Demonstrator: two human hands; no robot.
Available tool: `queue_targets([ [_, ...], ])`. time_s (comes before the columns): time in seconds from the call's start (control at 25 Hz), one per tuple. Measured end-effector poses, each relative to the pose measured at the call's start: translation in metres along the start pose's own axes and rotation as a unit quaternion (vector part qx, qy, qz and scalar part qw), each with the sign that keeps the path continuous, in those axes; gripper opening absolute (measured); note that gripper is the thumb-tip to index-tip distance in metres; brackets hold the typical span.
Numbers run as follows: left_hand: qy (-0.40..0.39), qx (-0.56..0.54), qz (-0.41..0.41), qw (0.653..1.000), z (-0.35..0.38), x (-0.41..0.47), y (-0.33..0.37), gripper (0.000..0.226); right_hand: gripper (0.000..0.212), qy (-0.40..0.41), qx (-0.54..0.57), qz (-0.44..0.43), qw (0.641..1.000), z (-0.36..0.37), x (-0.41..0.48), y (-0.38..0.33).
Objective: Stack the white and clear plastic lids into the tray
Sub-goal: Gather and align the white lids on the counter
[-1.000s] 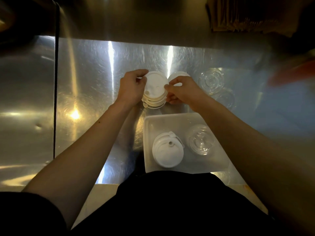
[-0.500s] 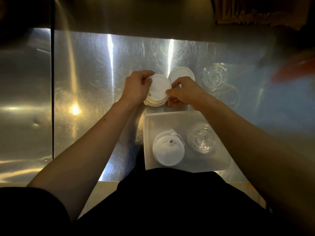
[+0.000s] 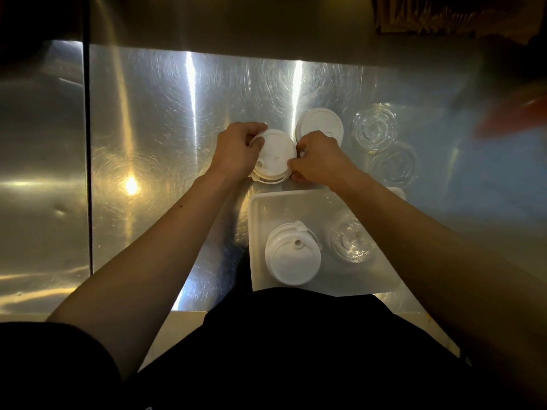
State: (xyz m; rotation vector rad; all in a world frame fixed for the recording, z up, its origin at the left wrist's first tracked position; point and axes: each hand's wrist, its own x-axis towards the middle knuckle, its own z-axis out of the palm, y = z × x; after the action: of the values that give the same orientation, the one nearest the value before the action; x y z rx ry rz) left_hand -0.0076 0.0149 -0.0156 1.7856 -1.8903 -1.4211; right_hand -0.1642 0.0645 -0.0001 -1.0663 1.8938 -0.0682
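Observation:
A small stack of white lids [image 3: 275, 156] sits on the steel counter just beyond the tray. My left hand [image 3: 236, 150] grips its left edge and my right hand [image 3: 318, 159] grips its right edge. Another white lid [image 3: 318, 121] lies behind my right hand. Two clear lids lie further right, one [image 3: 373, 127] behind the other [image 3: 395, 164]. The white tray [image 3: 260, 208] near me holds a stack of white lids [image 3: 293, 257] on its left and a stack of clear lids [image 3: 352, 241] on its right.
The steel counter [image 3: 165, 128] spreads wide to the left, with a dark seam [image 3: 87, 158] running front to back. A blurred reddish shape [image 3: 509, 113] shows at the far right. A brown object [image 3: 444, 16] sits at the back right.
Both hands have pressed the white stack between them down flatter onto the counter. The lids in the tray have not moved.

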Motion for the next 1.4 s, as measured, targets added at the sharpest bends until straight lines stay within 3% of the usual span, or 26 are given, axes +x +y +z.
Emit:
queue_targets([
  [0.28, 0.005, -0.022, -0.012, 1.000, -0.005, -0.001, -0.007, 0.032, 0.031, 0.005, 0.002, -0.013, 1.000, 0.001, -0.003, -0.008],
  [0.92, 0.106, -0.086, -0.077, 0.988, -0.009, -0.016, -0.027, 0.031, 0.028, 0.068, 0.032, -0.041, 0.996, 0.013, -0.001, -0.025],
  [1.4, 0.116, -0.091, -0.068, 0.987, -0.007, -0.015, -0.034, 0.035, 0.026, 0.085, -0.044, -0.081, 0.992, 0.020, 0.006, -0.025],
])
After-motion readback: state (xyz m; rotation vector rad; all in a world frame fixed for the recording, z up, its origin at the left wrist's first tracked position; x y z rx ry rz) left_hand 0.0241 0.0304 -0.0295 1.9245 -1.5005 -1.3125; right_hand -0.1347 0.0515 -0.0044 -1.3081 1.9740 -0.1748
